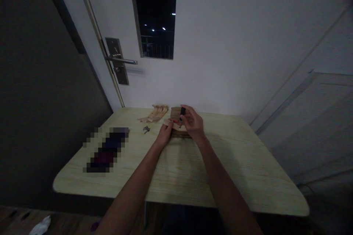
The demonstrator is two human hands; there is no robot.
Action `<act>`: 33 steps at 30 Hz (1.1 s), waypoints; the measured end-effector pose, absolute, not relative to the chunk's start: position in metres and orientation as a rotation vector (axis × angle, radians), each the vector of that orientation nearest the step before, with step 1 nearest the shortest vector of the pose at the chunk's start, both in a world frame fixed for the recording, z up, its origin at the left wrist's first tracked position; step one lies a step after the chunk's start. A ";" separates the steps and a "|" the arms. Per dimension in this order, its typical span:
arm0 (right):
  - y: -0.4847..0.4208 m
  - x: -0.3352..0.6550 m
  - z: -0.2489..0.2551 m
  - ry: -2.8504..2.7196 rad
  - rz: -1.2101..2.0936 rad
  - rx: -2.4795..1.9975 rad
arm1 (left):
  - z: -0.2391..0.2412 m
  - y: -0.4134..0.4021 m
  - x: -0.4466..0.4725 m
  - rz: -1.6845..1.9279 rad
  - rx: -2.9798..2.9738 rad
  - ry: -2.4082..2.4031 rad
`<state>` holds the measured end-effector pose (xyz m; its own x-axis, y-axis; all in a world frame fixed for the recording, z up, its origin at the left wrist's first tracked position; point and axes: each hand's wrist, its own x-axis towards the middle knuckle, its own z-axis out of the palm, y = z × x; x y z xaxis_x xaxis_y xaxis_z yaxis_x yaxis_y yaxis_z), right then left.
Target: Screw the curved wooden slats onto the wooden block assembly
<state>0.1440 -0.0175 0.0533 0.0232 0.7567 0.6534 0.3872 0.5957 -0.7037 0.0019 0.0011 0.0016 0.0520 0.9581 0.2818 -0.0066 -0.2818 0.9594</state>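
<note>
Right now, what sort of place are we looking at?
Probably an indoor room at night: a door with a metal handle, a narrow pane showing lights in darkness, and a wood-grain table.

White door (220, 44), upper centre; narrow dark window (157, 3) set in it. Metal lever handle (122, 61), upper left. Dark pixelated item (107, 150), lower left, details obscured. Crumpled white scrap (40, 226), bottom-left corner, on floor (66, 222).

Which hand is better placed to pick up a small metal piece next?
Probably the left hand: it is nearer the small metal pieces, though it holds the pale wooden strip. The right hand is farther and holds a dark-handled tool.
</note>
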 end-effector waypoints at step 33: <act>-0.014 0.148 0.053 -1.637 0.354 -0.970 | 0.009 -0.002 0.003 1.363 1.406 1.028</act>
